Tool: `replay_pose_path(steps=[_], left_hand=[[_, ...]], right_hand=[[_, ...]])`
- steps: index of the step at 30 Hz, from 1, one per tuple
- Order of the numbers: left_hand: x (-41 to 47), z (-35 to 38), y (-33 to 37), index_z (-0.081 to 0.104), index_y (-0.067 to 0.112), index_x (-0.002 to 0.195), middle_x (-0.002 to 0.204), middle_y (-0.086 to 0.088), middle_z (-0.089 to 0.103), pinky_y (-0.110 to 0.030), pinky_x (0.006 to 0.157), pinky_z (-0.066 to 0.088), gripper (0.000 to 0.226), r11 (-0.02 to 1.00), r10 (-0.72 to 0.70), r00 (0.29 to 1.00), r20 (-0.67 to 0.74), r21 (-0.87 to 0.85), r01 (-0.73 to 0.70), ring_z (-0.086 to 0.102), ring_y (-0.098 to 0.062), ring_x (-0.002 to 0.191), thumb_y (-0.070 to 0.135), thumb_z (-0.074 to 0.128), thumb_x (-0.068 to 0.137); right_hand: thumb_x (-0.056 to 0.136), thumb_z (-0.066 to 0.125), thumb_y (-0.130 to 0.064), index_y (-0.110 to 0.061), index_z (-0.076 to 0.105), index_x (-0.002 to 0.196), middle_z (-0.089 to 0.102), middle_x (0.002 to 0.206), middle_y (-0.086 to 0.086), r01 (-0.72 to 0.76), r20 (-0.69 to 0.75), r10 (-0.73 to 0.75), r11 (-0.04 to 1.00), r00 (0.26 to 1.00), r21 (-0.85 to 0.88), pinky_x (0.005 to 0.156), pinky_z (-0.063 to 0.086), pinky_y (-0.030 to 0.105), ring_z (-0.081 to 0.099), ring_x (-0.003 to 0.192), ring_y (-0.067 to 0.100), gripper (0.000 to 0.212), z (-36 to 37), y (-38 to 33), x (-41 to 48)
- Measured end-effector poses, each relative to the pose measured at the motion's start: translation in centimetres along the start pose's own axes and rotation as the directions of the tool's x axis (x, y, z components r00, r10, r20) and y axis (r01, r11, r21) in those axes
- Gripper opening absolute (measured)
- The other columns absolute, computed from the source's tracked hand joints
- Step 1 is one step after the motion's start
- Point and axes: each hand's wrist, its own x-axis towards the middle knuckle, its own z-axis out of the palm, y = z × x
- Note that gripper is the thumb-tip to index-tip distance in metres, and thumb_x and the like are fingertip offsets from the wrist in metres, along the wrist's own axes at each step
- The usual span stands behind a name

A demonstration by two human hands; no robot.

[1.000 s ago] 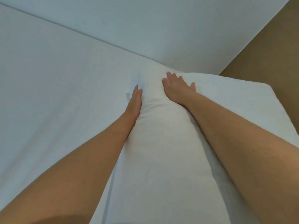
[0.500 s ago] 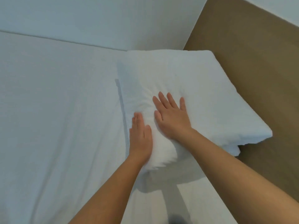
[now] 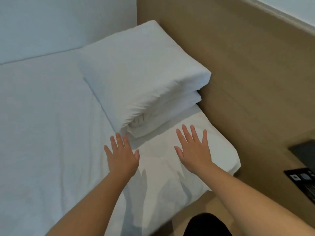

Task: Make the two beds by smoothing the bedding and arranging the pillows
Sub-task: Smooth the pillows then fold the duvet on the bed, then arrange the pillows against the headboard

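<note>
Now both hands are spread flat with straight fingers and hold nothing: the left hand (image 3: 121, 155) and right hand (image 3: 194, 150) lie over the white sheet (image 3: 51, 133). Just beyond them, the stacked pillows (image 3: 141, 74) sit at the bed's corner against the tan headboard (image 3: 247, 65).

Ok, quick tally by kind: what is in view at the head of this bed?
Hands: 2, left hand and right hand, both open.
Pillows: 2 by the look of the edges, top pillow on lower pillow.
Dark items at far right: 2, dark slab and black panel.
Total: 6.
</note>
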Motion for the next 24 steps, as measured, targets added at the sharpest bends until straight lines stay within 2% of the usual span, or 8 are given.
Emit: replay_pose_path(steps=[3, 9, 12, 15, 19, 21, 23, 24], left_hand=[[-3.2, -3.6, 1.8, -0.011, 0.009, 0.155, 0.161, -0.015, -0.016, -0.055, 0.120, 0.001, 0.074, 0.981, 0.106, 0.994, -0.015, 0.165, -0.102, -0.013, -0.033, 0.149, 0.053, 0.014, 0.100], [-11.0, -10.7, 4.5, -0.010, 0.016, 0.155, 0.162, -0.011, -0.015, -0.055, 0.119, 0.002, 0.072, 0.895, 0.333, 0.937, 0.104, 0.279, -0.349, -0.014, -0.031, 0.149, 0.055, 0.011, 0.099], [-13.5, -12.7, 4.7, -0.009, 0.017, 0.156, 0.162, -0.011, -0.013, -0.056, 0.119, 0.003, 0.071, 0.816, 0.479, 0.869, 0.125, 0.301, -0.493, -0.012, -0.031, 0.149, 0.054, 0.011, 0.099], [-15.9, -13.7, 4.7, -0.011, 0.018, 0.155, 0.162, -0.012, -0.012, -0.057, 0.119, 0.005, 0.071, 0.701, 0.616, 0.775, 0.141, 0.352, -0.621, -0.010, -0.033, 0.150, 0.054, 0.001, 0.095], [-19.4, -13.8, 4.1, -0.015, 0.018, 0.153, 0.162, -0.013, -0.013, -0.058, 0.119, 0.005, 0.077, 0.550, 0.702, 0.658, 0.273, 0.379, -0.744, -0.010, -0.034, 0.149, 0.053, -0.015, 0.084], [-22.2, -13.1, 4.5, -0.014, 0.019, 0.154, 0.162, -0.013, -0.014, -0.058, 0.119, 0.003, 0.075, 0.432, 0.750, 0.562, 0.350, 0.384, -0.816, -0.012, -0.034, 0.149, 0.053, -0.012, 0.087], [-24.2, -12.4, 4.6, -0.013, 0.018, 0.155, 0.162, -0.012, -0.015, -0.058, 0.119, 0.002, 0.070, 0.359, 0.759, 0.505, 0.412, 0.382, -0.851, -0.014, -0.034, 0.149, 0.053, -0.001, 0.095], [-25.9, -12.0, 5.1, -0.013, 0.018, 0.155, 0.162, -0.012, -0.016, -0.059, 0.118, 0.001, 0.069, 0.299, 0.772, 0.453, 0.445, 0.375, -0.878, -0.015, -0.034, 0.148, 0.052, 0.004, 0.097]], right_hand=[[0.102, 0.007, -0.052, -0.024, -0.016, 0.154, -0.022, 0.161, 0.003, -0.102, 0.044, 0.099, 0.993, 0.994, 0.057, 0.116, -0.008, 0.061, -0.020, 0.148, 0.030, 0.063, -2.5, 2.2, -5.0], [0.100, 0.008, -0.057, -0.027, -0.015, 0.155, -0.021, 0.162, 0.004, -0.323, 0.184, 0.299, 0.939, 0.936, 0.118, 0.109, -0.019, 0.061, -0.018, 0.149, 0.031, 0.066, -7.7, 5.2, -16.1], [0.101, 0.012, -0.052, -0.027, -0.007, 0.156, -0.011, 0.164, 0.005, -0.413, 0.220, 0.375, 0.897, 0.900, 0.159, 0.114, -0.011, 0.060, -0.012, 0.150, 0.030, 0.063, -9.0, 5.6, -20.8], [0.102, 0.018, -0.048, -0.027, 0.001, 0.157, -0.003, 0.165, 0.005, -0.533, 0.231, 0.487, 0.816, 0.843, 0.225, 0.116, -0.003, 0.063, -0.006, 0.151, 0.029, 0.061, -8.5, 4.9, -25.2], [0.101, 0.021, -0.048, -0.026, 0.004, 0.157, 0.001, 0.165, 0.006, -0.698, 0.302, 0.631, 0.663, 0.715, 0.268, 0.116, 0.003, 0.062, 0.000, 0.151, 0.030, 0.062, -6.6, 1.7, -32.4], [0.101, 0.020, -0.049, -0.027, 0.001, 0.157, 0.001, 0.165, 0.007, -0.803, 0.385, 0.706, 0.543, 0.594, 0.245, 0.116, 0.005, 0.062, 0.002, 0.151, 0.031, 0.063, -5.7, -0.3, -37.6], [0.101, 0.015, -0.049, -0.027, -0.004, 0.157, -0.003, 0.165, 0.007, -0.852, 0.453, 0.723, 0.470, 0.522, 0.232, 0.116, 0.005, 0.062, -0.001, 0.151, 0.031, 0.063, -5.1, -2.2, -41.4], [0.101, 0.014, -0.049, -0.027, -0.007, 0.156, -0.007, 0.164, 0.006, -0.885, 0.493, 0.737, 0.415, 0.463, 0.211, 0.116, 0.004, 0.061, -0.004, 0.151, 0.030, 0.063, -4.9, -3.0, -44.1]])
